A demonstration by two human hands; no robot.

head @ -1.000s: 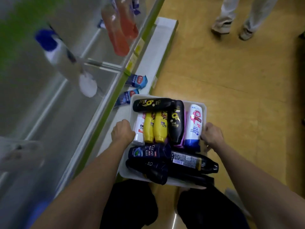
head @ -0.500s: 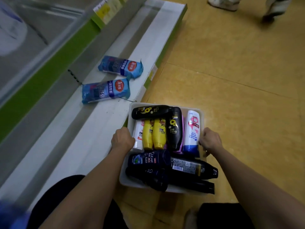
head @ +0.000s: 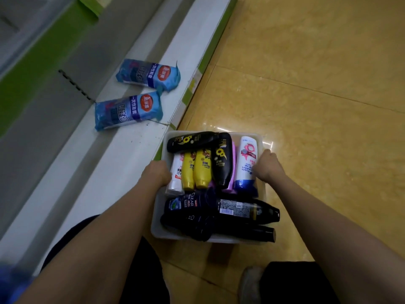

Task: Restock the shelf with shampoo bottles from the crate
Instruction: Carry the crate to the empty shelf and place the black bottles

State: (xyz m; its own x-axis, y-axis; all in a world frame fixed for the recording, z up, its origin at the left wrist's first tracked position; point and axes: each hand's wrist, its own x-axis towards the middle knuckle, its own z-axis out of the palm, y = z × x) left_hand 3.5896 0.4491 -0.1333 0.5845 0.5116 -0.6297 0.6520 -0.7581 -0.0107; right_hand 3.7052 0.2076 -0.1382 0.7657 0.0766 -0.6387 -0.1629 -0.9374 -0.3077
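A white plastic crate (head: 262, 195) full of shampoo bottles sits low over the yellow floor beside the bottom shelf (head: 122, 163). My left hand (head: 156, 174) grips its left rim and my right hand (head: 268, 165) grips its right rim. Inside lie two yellow bottles (head: 197, 170), black sunflower bottles (head: 222, 159), a white bottle with a blue cap (head: 246, 165), a dark Clear bottle (head: 186, 202) and several black ones at the near end.
Two blue wrapped packs (head: 129, 110) (head: 149, 75) lie on the white bottom shelf ahead and left of the crate. A green-edged upper shelf (head: 32, 69) overhangs at left. My knees and one shoe (head: 249, 281) are below the crate.
The crate, held by both hands, has come down from shelf height to near the floor. My view has dropped from the upper shelves to the bottom shelf; the other person's legs have left view.
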